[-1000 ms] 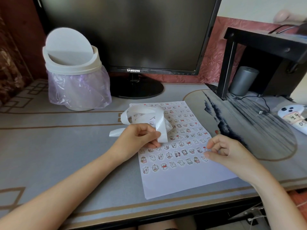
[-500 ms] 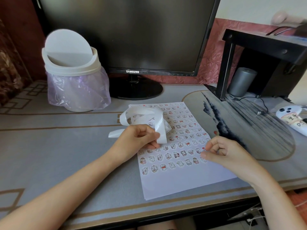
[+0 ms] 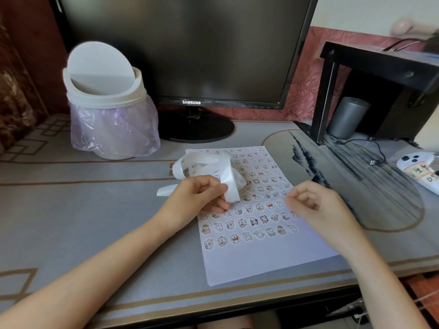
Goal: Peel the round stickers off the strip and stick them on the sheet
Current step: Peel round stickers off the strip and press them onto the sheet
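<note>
Lifting off the sheet's right edge, where it was pressing half a second ago, the person's right hand (image 3: 316, 207) is now drifting up and left toward the strip.

Across the centre of the frame the sheet (image 3: 261, 262) is lying flat on the desk. Its long axis is running from lower centre up toward the monitor foot, leaning a little left. Rows of round stickers (image 3: 235, 239) are covering most of it, and only the near end is bare.

Over the sheet's upper left corner the strip (image 3: 213, 162) is curling in loose white loops. One short end is hanging down just right of the left hand (image 3: 197, 198). That hand is gripping the strip between thumb and curled fingers, its knuckles resting on the sheet.

The right hand is hovering at about the same height in the frame, to the right of that hanging end, near it but apart. Its fingers are curled in, with the thumb meeting the forefinger, and I am seeing nothing held between them. The next peel, I'd judge, is calling for a short reach leftward.

On the monitor (image 3: 185, 48) filling the upper frame, the bezel is reading SAMSUNG. At the far right a white phone case (image 3: 418, 167) is showing dark lettering, too blurred and cut off to read.
</note>
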### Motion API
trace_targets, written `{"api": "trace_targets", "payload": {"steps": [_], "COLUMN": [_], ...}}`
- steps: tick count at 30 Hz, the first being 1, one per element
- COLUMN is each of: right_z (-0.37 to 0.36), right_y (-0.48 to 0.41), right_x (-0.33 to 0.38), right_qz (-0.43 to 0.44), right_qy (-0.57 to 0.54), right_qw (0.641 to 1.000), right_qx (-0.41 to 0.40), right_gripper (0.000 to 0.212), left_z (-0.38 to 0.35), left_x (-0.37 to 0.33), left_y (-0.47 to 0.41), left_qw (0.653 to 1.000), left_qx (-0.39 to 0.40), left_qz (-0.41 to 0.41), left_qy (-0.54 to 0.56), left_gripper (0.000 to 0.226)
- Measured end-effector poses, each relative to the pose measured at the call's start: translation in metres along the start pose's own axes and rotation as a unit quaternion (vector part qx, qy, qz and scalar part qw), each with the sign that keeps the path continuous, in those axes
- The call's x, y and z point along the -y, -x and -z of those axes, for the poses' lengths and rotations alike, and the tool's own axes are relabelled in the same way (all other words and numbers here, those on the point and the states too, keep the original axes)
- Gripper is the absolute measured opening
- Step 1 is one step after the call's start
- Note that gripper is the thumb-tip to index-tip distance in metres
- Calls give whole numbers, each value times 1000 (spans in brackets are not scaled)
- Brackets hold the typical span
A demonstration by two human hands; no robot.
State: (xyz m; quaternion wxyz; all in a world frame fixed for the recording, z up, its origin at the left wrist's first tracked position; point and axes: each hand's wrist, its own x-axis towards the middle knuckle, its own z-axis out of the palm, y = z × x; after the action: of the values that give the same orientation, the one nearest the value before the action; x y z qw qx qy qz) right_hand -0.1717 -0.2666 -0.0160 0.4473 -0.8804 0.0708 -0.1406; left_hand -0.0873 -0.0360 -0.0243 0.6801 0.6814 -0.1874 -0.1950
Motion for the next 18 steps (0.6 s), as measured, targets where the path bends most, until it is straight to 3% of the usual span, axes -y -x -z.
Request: {"api": "trace_targets", "payload": {"steps": [9,13,18], "right_z": [-50,-55,-55], "right_y": [-9,-12,-12], "right_x": [42,46,50], "right_qz": [95,94,91], "right_qy": [-52,-37,-93], "right_qw": [992,994,991], "right_qx": [64,51,26], "right_gripper": [19,20,21], "left_z": [0,-1,-1], "left_x": [-3,-6,-6], "left_y": [2,3,4], "left_qw": [999,999,998], "left_qx": [-18,-18,-4], "left_qz": [-28,-47,-54], "left_qy": [-11,5,25], "left_gripper": [25,27,29]}}
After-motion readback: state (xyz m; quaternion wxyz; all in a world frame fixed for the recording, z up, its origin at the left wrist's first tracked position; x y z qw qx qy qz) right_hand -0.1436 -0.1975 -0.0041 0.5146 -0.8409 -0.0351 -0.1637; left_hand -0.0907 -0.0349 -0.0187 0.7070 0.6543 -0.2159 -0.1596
